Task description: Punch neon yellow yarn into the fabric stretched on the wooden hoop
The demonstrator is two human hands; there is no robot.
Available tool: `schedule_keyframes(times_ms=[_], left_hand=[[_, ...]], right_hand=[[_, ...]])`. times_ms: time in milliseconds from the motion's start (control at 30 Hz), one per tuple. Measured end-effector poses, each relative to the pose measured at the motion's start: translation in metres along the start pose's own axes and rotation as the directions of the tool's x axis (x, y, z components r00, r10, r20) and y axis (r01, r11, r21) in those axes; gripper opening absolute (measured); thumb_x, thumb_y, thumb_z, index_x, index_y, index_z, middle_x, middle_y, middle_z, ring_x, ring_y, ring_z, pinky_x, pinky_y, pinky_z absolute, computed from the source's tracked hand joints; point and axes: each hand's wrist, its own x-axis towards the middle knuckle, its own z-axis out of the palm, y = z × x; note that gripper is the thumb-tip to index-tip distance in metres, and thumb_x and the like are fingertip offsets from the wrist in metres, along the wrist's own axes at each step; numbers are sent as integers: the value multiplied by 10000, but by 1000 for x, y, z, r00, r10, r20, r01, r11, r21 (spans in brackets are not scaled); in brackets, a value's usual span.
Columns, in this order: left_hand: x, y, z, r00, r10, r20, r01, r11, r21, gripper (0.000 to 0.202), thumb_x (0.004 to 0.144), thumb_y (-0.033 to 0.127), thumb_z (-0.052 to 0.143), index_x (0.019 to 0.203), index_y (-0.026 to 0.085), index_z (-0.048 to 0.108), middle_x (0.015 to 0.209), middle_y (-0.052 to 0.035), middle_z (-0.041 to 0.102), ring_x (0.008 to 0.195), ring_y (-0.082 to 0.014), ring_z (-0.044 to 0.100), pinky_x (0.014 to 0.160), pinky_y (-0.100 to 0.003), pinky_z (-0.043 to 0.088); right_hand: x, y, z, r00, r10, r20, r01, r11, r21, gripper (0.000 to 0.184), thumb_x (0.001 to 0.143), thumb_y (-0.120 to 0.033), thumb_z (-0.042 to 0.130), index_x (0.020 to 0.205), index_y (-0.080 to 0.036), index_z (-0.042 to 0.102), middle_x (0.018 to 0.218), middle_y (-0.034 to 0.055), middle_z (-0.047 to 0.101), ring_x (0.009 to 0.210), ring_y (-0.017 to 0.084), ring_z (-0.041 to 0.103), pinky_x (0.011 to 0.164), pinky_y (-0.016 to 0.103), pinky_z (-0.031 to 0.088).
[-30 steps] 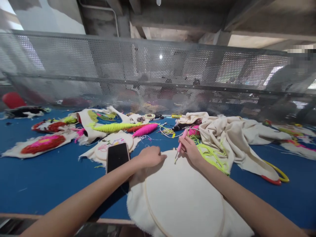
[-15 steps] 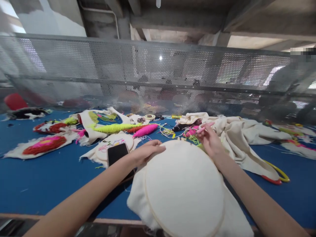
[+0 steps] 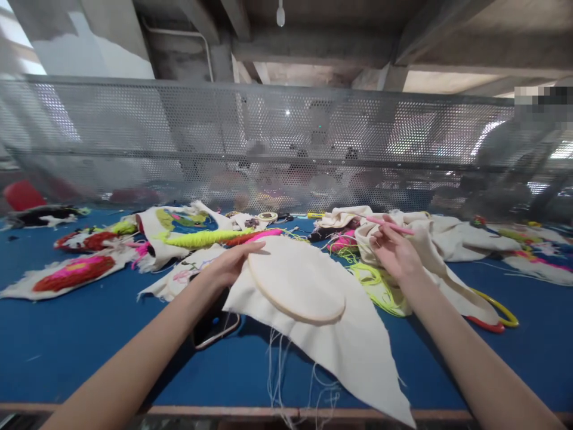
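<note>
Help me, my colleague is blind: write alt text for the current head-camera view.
At a blue table, a person's left hand holds a tilted embroidery hoop of plain off-white cloth, while the right hand holds a pink pen-like tool apart from it. A phone, neon-yellow yarn and crumpled cream fabric lie around, before a perforated metal screen.

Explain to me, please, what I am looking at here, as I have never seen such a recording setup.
There is no machine: someone works bare-handed, and a camera worn on their head looks forward and down. The left hand grips the edge of a round hoop with pale cloth in it; the right hand holds a slim pink tool. On the blue table lie a phone, yellow-green yarn and a fluffy red-and-pink piece. Beyond is a perforated metal screen.
</note>
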Motion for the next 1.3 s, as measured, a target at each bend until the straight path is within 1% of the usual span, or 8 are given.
schedule_keyframes(times_ms=[167, 267, 367, 533, 700, 867, 1033, 1300], left_hand=[[-13, 8, 8, 990, 104, 91, -110, 992, 59, 703, 591, 181, 734, 1248, 234, 488, 1049, -84, 681, 857, -265, 671, 723, -353, 561], [-13, 10, 13, 991, 130, 25, -132, 973, 187, 851, 524, 111, 723, 1303, 256, 413, 1133, -63, 647, 879, -244, 659, 706, -306, 559], [-7, 5, 14, 995, 83, -52, -72, 980, 186, 773, 527, 107, 689, 1254, 235, 461, 1044, -51, 683, 871, -256, 661, 715, -319, 551], [5, -17, 9, 993, -109, 41, 106, 993, 59, 596, 579, 94, 611, 1162, 198, 541, 900, -60, 711, 902, -298, 658, 778, -399, 530], [15, -32, 0, 972, -229, 54, 226, 973, 52, 547, 625, 34, 527, 1158, 155, 513, 808, -32, 703, 873, -261, 667, 773, -347, 511], [12, -32, 2, 960, -273, 66, 270, 962, 47, 594, 657, -3, 472, 1225, 171, 450, 763, 10, 687, 854, -231, 671, 742, -315, 494], [0, -29, 6, 899, -421, 121, 424, 905, 2, 450, 600, 22, 537, 1017, 188, 577, 703, 9, 679, 735, -245, 686, 751, -373, 515], [4, -48, -10, 930, -301, 212, 315, 948, -37, 533, 573, 42, 611, 1078, 205, 564, 807, -22, 707, 800, -280, 678, 794, -420, 517]], right_hand=[[-3, -9, 3, 995, -76, 60, 78, 996, -44, 284, 658, -191, 764, 905, -214, 623, 604, -84, 482, 492, 20, 424, 506, 135, 449], [-4, -14, 5, 996, -76, 45, 78, 996, -50, 184, 714, -300, 734, 751, -193, 589, 524, -91, 419, 434, 23, 362, 461, 152, 419], [-3, -14, 5, 998, -67, 16, 68, 995, -72, 266, 776, -363, 666, 633, -185, 531, 453, -86, 352, 376, 35, 292, 389, 181, 365], [-4, -13, 6, 999, -39, -22, 37, 995, -95, 257, 776, -276, 655, 604, -182, 487, 473, -76, 387, 378, 32, 322, 400, 177, 370], [-8, -12, 11, 1000, -6, -16, 4, 992, -125, 246, 688, -176, 680, 589, -183, 454, 494, -82, 404, 398, 24, 337, 413, 151, 380], [-10, 1, 12, 999, -31, -17, 27, 973, -229, 142, 625, -189, 671, 627, -173, 530, 563, -61, 486, 469, 34, 413, 460, 155, 414], [-23, 29, 19, 1000, -26, 16, 30, 934, -356, 176, 599, -215, 729, 701, -182, 590, 631, -35, 576, 576, 88, 514, 537, 200, 446], [-62, 46, 36, 959, 80, 273, 145, 688, -711, 128, 731, -321, 676, 826, -237, 659, 842, 10, 625, 791, 155, 536, 707, 277, 427]])
